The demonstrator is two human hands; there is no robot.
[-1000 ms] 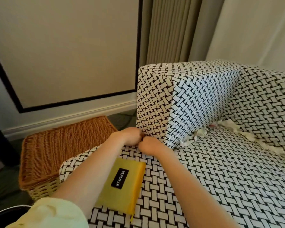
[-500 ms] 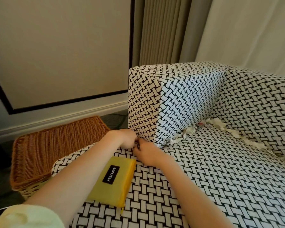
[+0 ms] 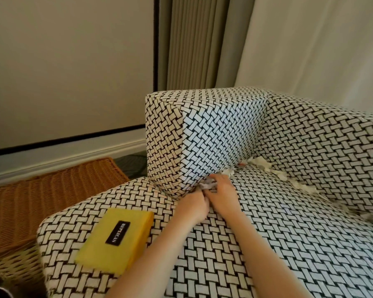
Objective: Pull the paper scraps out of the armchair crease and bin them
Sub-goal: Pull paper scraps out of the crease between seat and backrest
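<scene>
Both hands had slid from the front corner of the armrest (image 3: 213, 136) round to its inner side, where the crease (image 3: 238, 168) begins. The right hand (image 3: 222, 195) lay on the seat (image 3: 289, 244) with its fingers seemingly closed on the nearest of the scraps (image 3: 207, 185), grey-white paper bunched at the crease mouth. The left hand (image 3: 193, 206) sat touching it, fingers curled under; whether they held paper could not be told. More scraps ran on along the crease under the armrest, then along the backrest (image 3: 332, 151) toward the right edge, wedged in. The job looked barely begun: one tuft was being pulled, most of the line was left to clear, and nothing was seen binned. A book (image 3: 116, 237) lay on the seat's front left corner, and a basket (image 3: 41, 201) stood just left of it.
</scene>
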